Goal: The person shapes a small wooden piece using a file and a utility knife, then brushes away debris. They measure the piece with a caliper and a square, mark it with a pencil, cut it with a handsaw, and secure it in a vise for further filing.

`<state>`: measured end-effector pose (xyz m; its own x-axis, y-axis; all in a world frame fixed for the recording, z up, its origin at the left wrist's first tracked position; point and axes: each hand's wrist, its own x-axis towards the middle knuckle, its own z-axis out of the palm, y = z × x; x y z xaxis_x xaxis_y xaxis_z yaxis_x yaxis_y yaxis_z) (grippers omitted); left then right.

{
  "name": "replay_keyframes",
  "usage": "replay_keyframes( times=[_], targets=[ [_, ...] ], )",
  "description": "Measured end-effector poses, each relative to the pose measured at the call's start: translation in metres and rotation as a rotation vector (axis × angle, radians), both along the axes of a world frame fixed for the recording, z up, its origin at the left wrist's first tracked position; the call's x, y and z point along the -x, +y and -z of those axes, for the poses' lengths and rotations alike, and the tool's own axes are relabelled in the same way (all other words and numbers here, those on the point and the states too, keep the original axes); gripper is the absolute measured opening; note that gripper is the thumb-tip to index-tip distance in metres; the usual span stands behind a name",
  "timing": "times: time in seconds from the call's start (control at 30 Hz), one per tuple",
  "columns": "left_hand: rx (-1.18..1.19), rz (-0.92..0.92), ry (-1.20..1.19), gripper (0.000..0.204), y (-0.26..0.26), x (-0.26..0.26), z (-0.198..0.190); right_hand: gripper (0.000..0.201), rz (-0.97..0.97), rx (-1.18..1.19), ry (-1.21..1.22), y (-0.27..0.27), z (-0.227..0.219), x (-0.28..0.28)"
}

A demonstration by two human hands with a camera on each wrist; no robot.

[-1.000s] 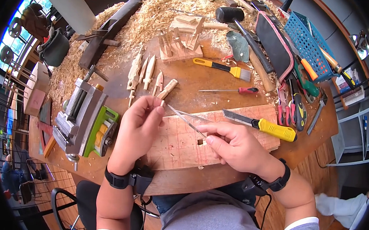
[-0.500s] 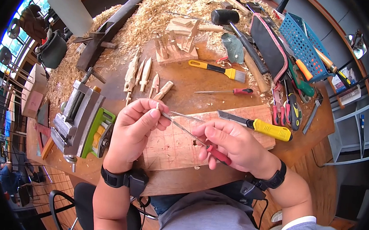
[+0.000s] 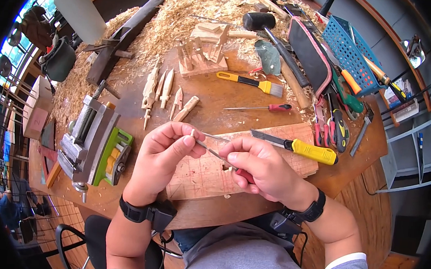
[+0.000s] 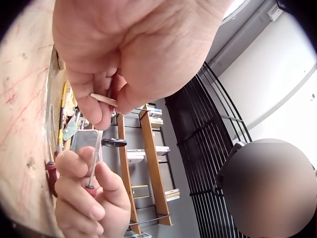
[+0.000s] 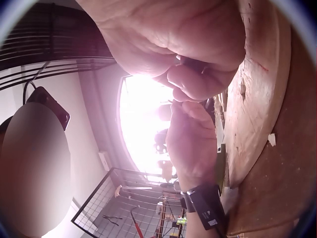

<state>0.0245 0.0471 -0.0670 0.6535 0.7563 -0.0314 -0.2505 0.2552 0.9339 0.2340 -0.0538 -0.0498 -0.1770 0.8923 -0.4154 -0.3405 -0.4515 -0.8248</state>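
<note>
In the head view my left hand [image 3: 161, 155] pinches a small pale piece of wood [image 4: 104, 99] between thumb and fingers. My right hand [image 3: 268, 170] grips the red handle [image 3: 245, 175] of a slim file, most of the handle covered by the palm. Its thin metal shaft [image 3: 209, 150] slants up and left to the left fingertips, right at the wood. Beneath both hands lies a flat wooden board [image 3: 197, 176] with red lines and a small square hole. A second thin metal shaft [image 3: 216, 137] lies on the board behind the right hand.
A yellow-handled cutter [image 3: 314, 151] lies across the board's right side. Beyond are a red-handled tool [image 3: 280, 107], a brush [image 3: 251, 82], carved wooden pieces [image 3: 166, 88] and a mallet [image 3: 258, 21]. A vise [image 3: 92, 141] stands left; wood shavings [image 3: 199, 8] cover the far table.
My right fingers loosened around the file half a second ago, showing its red handle, and now close on it. The left hand keeps its pinch on the small wood piece.
</note>
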Motion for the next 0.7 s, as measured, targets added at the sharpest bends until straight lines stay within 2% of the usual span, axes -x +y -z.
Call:
replay_keyframes(
  times=[0.1, 0.17, 0.2, 0.27, 0.3, 0.37, 0.43, 0.47, 0.53, 0.7],
  targets=[
    [-0.002, -0.003, 0.012, 0.012, 0.001, 0.001, -0.003, 0.025, -0.02, -0.087, -0.075, 0.0, 0.003, 0.007],
    [-0.02, -0.099, 0.076, 0.011, -0.002, -0.003, -0.008, 0.026, -0.012, -0.15, -0.098, 0.001, 0.003, 0.008],
    [-0.019, -0.101, 0.078, 0.011, 0.0, -0.002, -0.006, 0.027, -0.002, -0.134, -0.183, 0.0, 0.0, 0.005],
    [-0.386, -0.227, 0.265, 0.01, 0.004, -0.001, 0.002, 0.028, 0.008, -0.115, -0.266, 0.0, 0.002, 0.003],
    [-0.384, -0.226, 0.268, 0.01, 0.005, 0.0, 0.0, 0.028, 0.025, -0.194, -0.318, -0.001, 0.006, 0.003],
    [-0.608, -0.191, 0.597, 0.01, 0.004, 0.002, -0.008, 0.028, 0.045, -0.273, -0.367, -0.001, 0.017, 0.004],
    [-0.62, -0.192, 0.639, 0.011, 0.002, 0.0, -0.008, 0.025, 0.121, -0.47, -0.531, -0.001, 0.027, 0.008],
    [-0.632, -0.197, 0.679, 0.012, 0.001, 0.0, -0.007, 0.025, 0.123, -0.467, -0.528, 0.0, 0.027, 0.007],
    [-0.659, -0.171, 0.731, 0.01, 0.001, 0.001, -0.007, 0.025, 0.11, -0.69, -0.932, 0.001, 0.025, 0.006],
    [-0.723, -0.136, 0.795, 0.008, 0.003, 0.001, -0.002, 0.026, 0.05, -0.67, -1.016, 0.001, 0.022, 0.01]
  ],
)
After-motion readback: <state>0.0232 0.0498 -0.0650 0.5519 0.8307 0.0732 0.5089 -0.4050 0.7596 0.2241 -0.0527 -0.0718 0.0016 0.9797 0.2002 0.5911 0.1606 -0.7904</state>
